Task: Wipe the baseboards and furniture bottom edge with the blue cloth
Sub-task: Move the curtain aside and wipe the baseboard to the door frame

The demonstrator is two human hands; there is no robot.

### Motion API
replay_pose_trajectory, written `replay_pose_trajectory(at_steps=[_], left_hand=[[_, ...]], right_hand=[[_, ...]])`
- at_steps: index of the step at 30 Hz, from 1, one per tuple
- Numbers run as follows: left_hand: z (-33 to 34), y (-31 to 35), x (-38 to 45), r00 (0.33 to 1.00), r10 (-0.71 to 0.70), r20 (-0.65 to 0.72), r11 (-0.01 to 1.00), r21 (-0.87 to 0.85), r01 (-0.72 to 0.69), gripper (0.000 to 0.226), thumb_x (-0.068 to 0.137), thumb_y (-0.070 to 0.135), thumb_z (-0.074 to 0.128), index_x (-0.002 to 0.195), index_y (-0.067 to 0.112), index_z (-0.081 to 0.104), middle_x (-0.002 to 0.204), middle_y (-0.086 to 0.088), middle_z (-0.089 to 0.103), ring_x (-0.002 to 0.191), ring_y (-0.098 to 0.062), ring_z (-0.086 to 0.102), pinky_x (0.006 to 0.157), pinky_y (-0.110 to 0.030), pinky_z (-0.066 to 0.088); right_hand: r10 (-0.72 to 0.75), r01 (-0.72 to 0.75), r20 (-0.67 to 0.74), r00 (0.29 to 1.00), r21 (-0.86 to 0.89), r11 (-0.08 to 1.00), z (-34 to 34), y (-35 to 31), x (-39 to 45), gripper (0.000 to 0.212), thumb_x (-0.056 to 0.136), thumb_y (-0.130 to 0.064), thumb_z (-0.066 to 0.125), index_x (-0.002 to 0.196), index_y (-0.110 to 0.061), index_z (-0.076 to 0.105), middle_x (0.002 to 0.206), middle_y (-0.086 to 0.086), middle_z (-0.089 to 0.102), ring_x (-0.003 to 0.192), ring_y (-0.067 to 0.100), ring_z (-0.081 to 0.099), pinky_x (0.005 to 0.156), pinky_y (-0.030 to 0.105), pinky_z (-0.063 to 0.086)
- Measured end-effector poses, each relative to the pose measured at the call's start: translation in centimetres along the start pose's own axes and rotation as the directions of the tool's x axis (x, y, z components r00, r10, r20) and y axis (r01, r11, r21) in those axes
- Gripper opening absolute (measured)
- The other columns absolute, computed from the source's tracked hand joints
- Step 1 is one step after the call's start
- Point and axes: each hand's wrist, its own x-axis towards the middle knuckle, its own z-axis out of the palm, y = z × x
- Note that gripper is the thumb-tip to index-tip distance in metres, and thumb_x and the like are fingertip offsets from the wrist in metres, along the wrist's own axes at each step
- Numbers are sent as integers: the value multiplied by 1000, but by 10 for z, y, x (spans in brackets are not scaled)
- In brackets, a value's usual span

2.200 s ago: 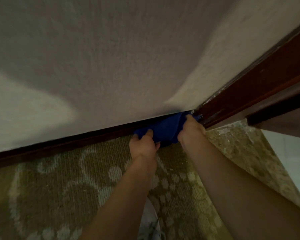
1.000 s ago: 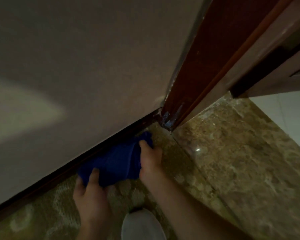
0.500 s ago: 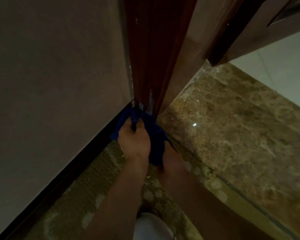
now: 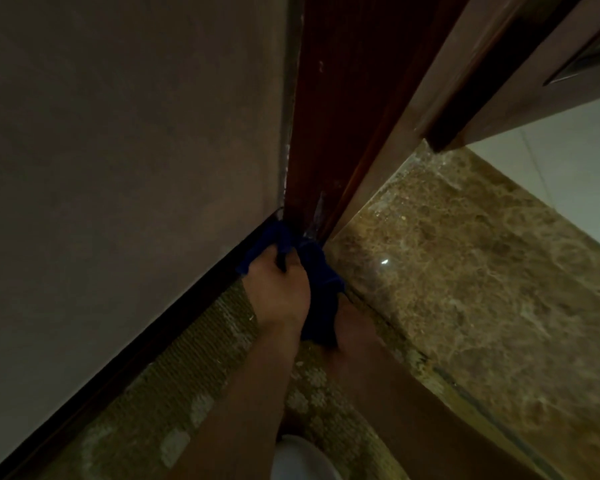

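The blue cloth [image 4: 321, 271] is bunched in the corner where the dark baseboard [image 4: 153, 344] meets the foot of the red-brown door frame [image 4: 326, 133]. My left hand [image 4: 278, 289] grips the cloth's upper part and presses it against the end of the baseboard. My right hand [image 4: 352, 323] holds the cloth's lower end just to the right, on the floor, and the hanging fabric covers most of its fingers. The baseboard runs down-left from the hands along the grey wall [image 4: 118, 150].
Patterned olive carpet [image 4: 187, 410] lies under my arms. A glossy brown marble threshold [image 4: 465, 289] stretches right of the door frame, with white floor tile [image 4: 551, 185] beyond it. The toe of a white shoe [image 4: 302, 459] shows at the bottom edge.
The cloth and both hands slid right along the baseboard into the door frame corner. My left hand came over the top of the cloth; over the last half second the hands have barely moved.
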Motion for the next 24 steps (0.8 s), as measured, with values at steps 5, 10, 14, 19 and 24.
replay_pose_trajectory(at_steps=[5,10,14,19,24], left_hand=[[-18,23,-6,996,-81,27,972,-218,85,32,95,21,59,65,24,53,66,8,53,62,-8,51,76,-35,50],[-24,34,-42,953,275,-124,898,-321,-301,19,97,20,58,85,12,70,59,14,58,58,-2,56,60,-11,43],[7,3,-16,998,-13,-61,960,-279,-5,23,99,21,54,116,13,68,95,7,68,97,-14,67,84,-31,53],[18,-12,-10,934,-356,15,821,-472,321,35,99,24,55,133,20,56,124,1,60,117,-26,58,103,-46,46],[28,15,-9,812,-564,149,561,-652,510,44,96,19,58,140,18,50,142,-7,51,128,-34,49,108,-52,40]], right_hand=[[23,-24,43,999,30,999,6,0,-4,36,101,-22,44,131,-5,54,120,20,63,91,26,66,70,37,55],[-54,-6,215,975,269,963,1,-11,-28,30,98,-21,48,124,-16,63,120,7,70,107,26,68,83,39,54],[42,-43,4,999,147,988,-12,-12,6,28,100,-17,45,125,-8,53,118,13,65,84,26,65,50,30,54],[48,-28,-143,989,136,990,-26,1,30,40,101,-14,42,141,-7,45,134,18,56,92,30,63,47,30,53],[15,12,-126,992,212,977,-29,-9,28,37,102,-13,41,138,-6,48,132,18,57,85,26,62,47,30,52]])
